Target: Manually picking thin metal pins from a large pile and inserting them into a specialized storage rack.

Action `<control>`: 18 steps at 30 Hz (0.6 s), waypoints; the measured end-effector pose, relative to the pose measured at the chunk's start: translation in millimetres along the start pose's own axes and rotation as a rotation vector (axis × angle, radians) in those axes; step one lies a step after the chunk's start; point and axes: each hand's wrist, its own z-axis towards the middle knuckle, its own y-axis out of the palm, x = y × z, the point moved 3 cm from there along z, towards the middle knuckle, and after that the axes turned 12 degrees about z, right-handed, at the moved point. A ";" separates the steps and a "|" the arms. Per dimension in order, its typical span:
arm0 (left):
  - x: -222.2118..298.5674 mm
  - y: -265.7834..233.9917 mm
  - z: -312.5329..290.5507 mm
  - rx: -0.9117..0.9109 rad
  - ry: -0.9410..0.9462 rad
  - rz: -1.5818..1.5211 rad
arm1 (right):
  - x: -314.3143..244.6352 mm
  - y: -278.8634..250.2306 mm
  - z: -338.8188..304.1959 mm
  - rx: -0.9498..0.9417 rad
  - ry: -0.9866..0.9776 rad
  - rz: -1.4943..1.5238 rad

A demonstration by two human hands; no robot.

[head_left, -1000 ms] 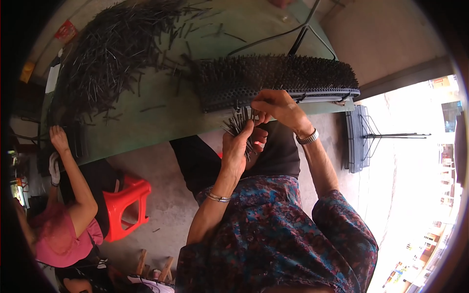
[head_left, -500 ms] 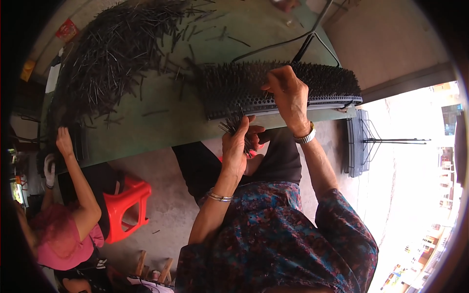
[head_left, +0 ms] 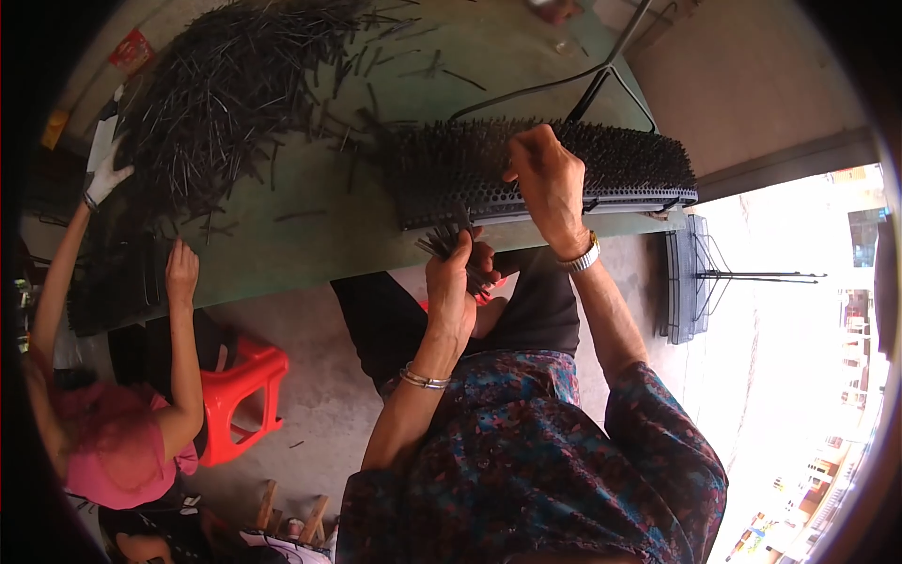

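A bundle of thin black strips (head_left: 438,242) sticks out of my left hand (head_left: 449,282), which is closed around it just off the table's near edge. Beside it on the right, my right hand (head_left: 552,193) hangs over the front of a long perforated panel (head_left: 489,195). Its thumb and fingers are pinched together; whatever is between them is hidden. Short black strips stand upright like bristles (head_left: 639,160) over most of the panel, while open holes show along its near side.
A large heap of loose black strips (head_left: 225,89) covers the left of the green table (head_left: 282,268). A co-worker's gloved hand (head_left: 111,176) and bare hand (head_left: 181,274) are near it. Bent metal rods (head_left: 540,89) rise behind the panel. A red stool (head_left: 240,404) stands at left.
My right hand has shifted slightly left over the panel, still pinched. My left hand stays nearly in place. The co-worker's gloved hand has moved up beside the heap, the bare hand to the right.
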 end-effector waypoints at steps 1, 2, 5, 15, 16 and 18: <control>-0.5 -0.5 0.0 -0.027 0.021 -0.007 | 1.9 0.7 0.5 -0.002 0.007 0.016; -1.9 -0.9 -0.4 -0.027 0.021 -0.008 | 6.0 3.0 0.9 -0.002 0.007 0.015; -0.8 1.1 -3.1 -0.007 0.011 -0.011 | 6.9 10.9 1.2 0.005 -0.184 -0.238; 1.0 3.4 -7.5 -0.014 0.038 0.008 | 6.7 13.9 10.7 -0.172 -0.264 -0.239; 1.4 4.1 -8.3 -0.010 0.037 0.005 | 6.2 14.2 10.0 -0.206 -0.269 -0.211; 0.3 3.9 -8.1 -0.016 0.030 0.010 | 6.9 13.3 7.1 -0.169 -0.286 -0.252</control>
